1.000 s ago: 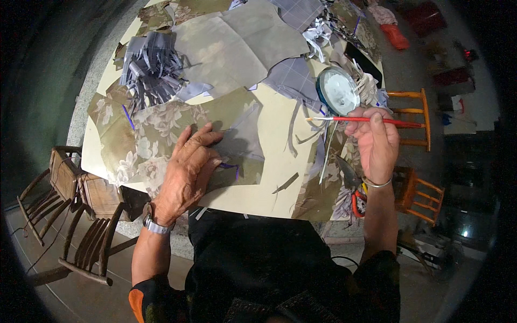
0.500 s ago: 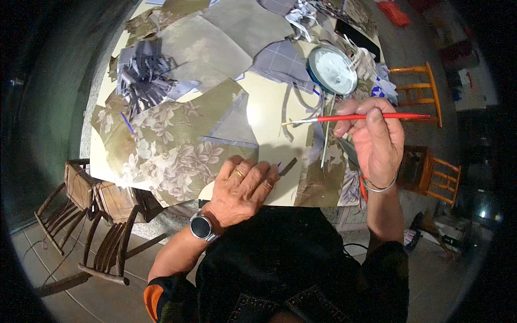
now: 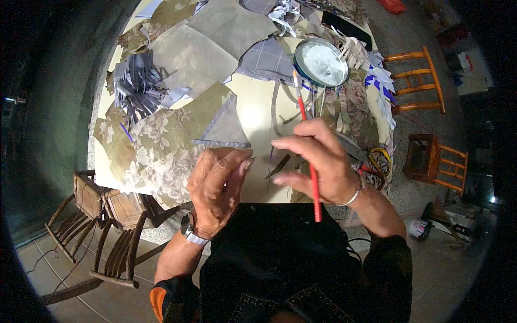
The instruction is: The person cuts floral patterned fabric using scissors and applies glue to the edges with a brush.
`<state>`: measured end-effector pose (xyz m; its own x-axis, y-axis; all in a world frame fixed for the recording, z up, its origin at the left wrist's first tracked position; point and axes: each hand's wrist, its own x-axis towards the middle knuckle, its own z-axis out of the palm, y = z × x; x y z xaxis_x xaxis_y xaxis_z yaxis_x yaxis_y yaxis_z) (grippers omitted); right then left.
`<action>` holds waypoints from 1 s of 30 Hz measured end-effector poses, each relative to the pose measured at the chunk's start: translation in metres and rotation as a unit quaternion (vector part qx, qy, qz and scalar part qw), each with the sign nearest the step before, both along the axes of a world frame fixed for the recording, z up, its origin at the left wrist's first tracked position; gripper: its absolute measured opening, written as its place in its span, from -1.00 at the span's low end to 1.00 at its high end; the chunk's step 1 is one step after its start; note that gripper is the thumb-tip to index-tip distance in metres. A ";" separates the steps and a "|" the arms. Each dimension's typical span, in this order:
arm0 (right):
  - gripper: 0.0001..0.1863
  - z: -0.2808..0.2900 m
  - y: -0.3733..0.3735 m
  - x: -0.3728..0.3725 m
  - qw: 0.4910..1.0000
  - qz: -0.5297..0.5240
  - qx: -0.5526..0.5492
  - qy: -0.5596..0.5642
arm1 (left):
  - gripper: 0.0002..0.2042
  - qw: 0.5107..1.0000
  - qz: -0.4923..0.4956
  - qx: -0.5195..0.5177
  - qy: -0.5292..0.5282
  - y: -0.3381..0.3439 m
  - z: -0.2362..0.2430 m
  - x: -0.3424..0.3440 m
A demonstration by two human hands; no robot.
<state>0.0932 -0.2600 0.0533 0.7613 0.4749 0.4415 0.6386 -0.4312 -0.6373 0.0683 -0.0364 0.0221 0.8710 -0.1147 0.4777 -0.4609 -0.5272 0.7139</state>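
Observation:
My left hand [image 3: 218, 183] is raised over the near edge of the table, its fingers and thumb pinched together. Whatever is between those fingertips is too small to make out. A thin red paintbrush [image 3: 302, 110] is lodged in my right hand [image 3: 326, 164], bristles pointing away from me and up toward the bowl. The thumb and forefinger of that hand are spread apart, facing my left hand. A narrow dark strip [image 3: 278, 166] lies on the table between the hands. Just beyond my left hand is a grey triangular piece [image 3: 223, 126] with a bluish edge, on floral sheet material [image 3: 167, 145].
A round bowl [image 3: 298, 52] of white paste stands at the far right of the table. Bundles of cut grey strips [image 3: 137, 83] lie at the left, with large grey-green sheets [image 3: 202, 43] behind. Wooden chairs [image 3: 417, 83] stand right of the table, and dark wooden seats [image 3: 121, 237] at lower left.
My right hand has come down and left toward my left hand, and the brush has swung from level to nearly upright. My left hand has lifted off the table and its fingers have pinched together.

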 end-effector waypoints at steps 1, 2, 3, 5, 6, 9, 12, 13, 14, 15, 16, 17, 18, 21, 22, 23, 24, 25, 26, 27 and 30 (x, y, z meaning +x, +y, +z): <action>-0.51 -0.004 0.006 0.001 1.000 0.003 -0.013 -0.019 | -0.75 1.000 0.002 0.005 -0.004 -0.001 0.001 0.000; -0.51 -0.009 0.013 0.002 0.999 -0.010 -0.013 -0.035 | -0.74 1.000 0.000 0.002 -0.014 -0.002 0.001 0.000; -0.53 -0.012 0.013 0.004 0.997 -0.002 -0.038 -0.063 | -0.74 1.000 -0.005 0.004 -0.020 -0.003 0.000 -0.001; -0.57 -0.020 0.013 0.012 0.989 0.015 -0.089 -0.118 | -0.73 0.999 -0.012 0.010 -0.033 -0.003 -0.003 -0.002; -0.69 -0.023 0.014 0.015 0.986 0.009 -0.088 -0.144 | -0.73 0.998 -0.019 0.038 -0.044 -0.002 -0.003 -0.002; -0.79 -0.035 0.009 0.024 0.971 0.009 -0.120 -0.208 | -0.72 0.977 -0.088 0.138 -0.135 0.006 -0.008 0.000; -0.80 -0.042 0.003 0.031 0.958 0.023 -0.171 -0.229 | -0.63 0.966 -0.136 0.174 -0.134 0.009 -0.023 0.000; -0.80 -0.045 0.001 0.033 0.954 0.027 -0.185 -0.234 | -0.63 0.963 -0.147 0.186 -0.132 0.010 -0.027 0.000; -0.81 -0.048 0.001 0.035 0.954 0.033 -0.196 -0.225 | -0.63 0.959 -0.153 0.207 -0.117 0.011 -0.034 -0.001; -0.81 -0.051 0.000 0.036 0.951 0.041 -0.206 -0.226 | -0.63 0.956 -0.158 0.220 -0.108 0.012 -0.036 -0.003; -0.81 -0.053 -0.001 0.036 0.949 0.050 -0.215 -0.227 | -0.64 0.954 -0.163 0.233 -0.100 0.013 -0.035 -0.003; -0.81 -0.055 -0.002 0.037 0.946 0.056 -0.225 -0.228 | -0.64 0.950 -0.169 0.245 -0.092 0.013 -0.035 -0.002; -0.81 -0.055 -0.003 0.037 0.945 0.060 -0.228 -0.228 | -0.64 0.949 -0.171 0.251 -0.088 0.013 -0.035 -0.002; -0.80 -0.054 -0.008 0.040 0.942 0.058 -0.238 -0.228 | -0.65 0.945 -0.177 0.261 -0.082 0.011 -0.034 -0.002; -0.79 -0.054 -0.012 0.043 0.941 0.049 -0.244 -0.228 | -0.65 0.945 -0.179 0.261 -0.081 0.011 -0.034 -0.001; -0.79 -0.052 -0.015 0.044 0.940 0.041 -0.249 -0.228 | -0.64 0.945 -0.179 0.261 -0.081 0.011 -0.034 -0.001; -0.79 -0.046 -0.017 0.045 0.938 0.029 -0.262 -0.223 | -0.64 0.946 -0.178 0.259 -0.082 0.011 -0.034 -0.001; -0.79 -0.041 -0.017 0.044 0.940 0.029 -0.262 -0.215 | -0.65 0.946 -0.176 0.259 -0.083 0.010 -0.034 -0.001; -0.78 -0.036 -0.017 0.041 0.943 0.028 -0.261 -0.206 | -0.65 0.946 -0.175 0.258 -0.085 0.010 -0.035 -0.001; -0.78 -0.034 -0.017 0.037 0.945 0.027 -0.261 -0.198 | -0.65 0.947 -0.174 0.258 -0.084 0.010 -0.035 -0.001; -0.72 -0.035 -0.009 0.019 0.950 0.078 -0.243 -0.180 | -0.64 0.947 -0.177 0.255 -0.084 0.010 -0.035 -0.001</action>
